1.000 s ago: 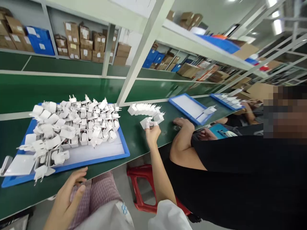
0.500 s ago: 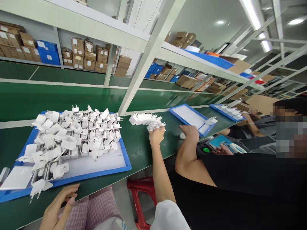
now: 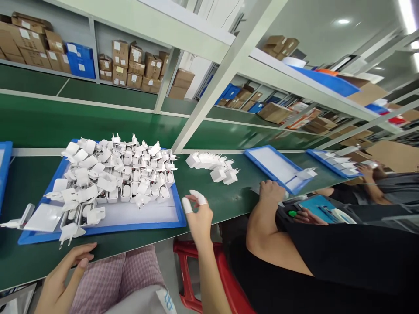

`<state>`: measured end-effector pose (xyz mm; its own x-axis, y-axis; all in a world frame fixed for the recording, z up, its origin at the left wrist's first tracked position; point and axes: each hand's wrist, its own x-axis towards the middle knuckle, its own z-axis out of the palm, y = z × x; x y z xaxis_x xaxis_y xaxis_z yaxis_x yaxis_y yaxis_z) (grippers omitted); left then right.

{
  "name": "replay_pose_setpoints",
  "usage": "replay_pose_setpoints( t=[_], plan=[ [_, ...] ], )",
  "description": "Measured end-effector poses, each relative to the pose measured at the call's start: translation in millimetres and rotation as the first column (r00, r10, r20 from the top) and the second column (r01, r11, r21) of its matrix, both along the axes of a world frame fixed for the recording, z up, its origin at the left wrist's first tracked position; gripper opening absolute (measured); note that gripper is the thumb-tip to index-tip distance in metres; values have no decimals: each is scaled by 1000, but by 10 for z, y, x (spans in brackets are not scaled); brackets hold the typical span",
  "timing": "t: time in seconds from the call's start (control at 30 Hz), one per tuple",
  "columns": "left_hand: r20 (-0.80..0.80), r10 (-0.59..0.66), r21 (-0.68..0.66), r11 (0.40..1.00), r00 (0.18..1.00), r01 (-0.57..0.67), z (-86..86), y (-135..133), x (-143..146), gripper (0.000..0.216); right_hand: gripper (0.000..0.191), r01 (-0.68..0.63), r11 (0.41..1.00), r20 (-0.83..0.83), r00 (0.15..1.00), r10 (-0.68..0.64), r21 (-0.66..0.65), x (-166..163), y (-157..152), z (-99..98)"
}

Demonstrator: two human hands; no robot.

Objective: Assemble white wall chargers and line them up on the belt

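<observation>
My right hand [image 3: 200,214], white covers on its thumb and fingertip, hovers just right of a blue-rimmed tray [image 3: 181,209]. Its fingers are apart with nothing between them. Beyond it, a row of white plug chargers [image 3: 216,168] stands on the green table. My left hand [image 3: 67,272] rests at the table's front edge, fingers loosely curved and apart, holding nothing. In front of it, the tray bears a heap of white plug chargers [image 3: 88,162], several with prongs up, and small open white casings [image 3: 126,192]. A flat white piece [image 3: 43,217] lies at the tray's left corner.
A co-worker's arm [image 3: 270,218] reaches over the table at right. Past it lie a second blue-rimmed tray [image 3: 273,163] and a third [image 3: 330,161]. A slanting white post [image 3: 209,100] rises behind the table. A red stool [image 3: 186,279] stands below the edge.
My right hand has let go of a charger at the row's near end and drawn back left toward the tray. The view has turned rightward-shifted; my left hand stays at the edge.
</observation>
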<state>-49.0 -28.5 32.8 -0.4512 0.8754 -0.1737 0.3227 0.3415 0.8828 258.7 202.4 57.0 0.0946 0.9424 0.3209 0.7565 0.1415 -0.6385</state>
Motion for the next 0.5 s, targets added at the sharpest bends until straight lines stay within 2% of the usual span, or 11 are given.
replay_pose_setpoints(
  t=[0.07, 0.13, 0.27, 0.4, 0.5],
  plan=[
    [12, 22, 5, 1000, 1000, -22, 49, -7, 70, 39, 59, -56, 998, -28, 998, 55, -13, -246, -187, -22],
    [40, 53, -6, 999, 998, -52, 103, -16, 143, 41, 72, -87, 995, -30, 996, 86, -47, -453, -243, -28],
    [111, 96, 2, 995, 989, -96, 179, -50, 248, 45, 71, -147, 983, -15, 989, 146, -111, -701, -103, -24],
    [112, 92, 75, 992, 989, -101, 155, -102, 281, 42, 60, -176, 980, -60, 983, 171, -97, -660, 13, -30],
    [77, 32, 102, 994, 997, -40, 114, -106, 320, 37, 58, -137, 989, -85, 987, 132, -53, -465, -114, 26]
  ],
)
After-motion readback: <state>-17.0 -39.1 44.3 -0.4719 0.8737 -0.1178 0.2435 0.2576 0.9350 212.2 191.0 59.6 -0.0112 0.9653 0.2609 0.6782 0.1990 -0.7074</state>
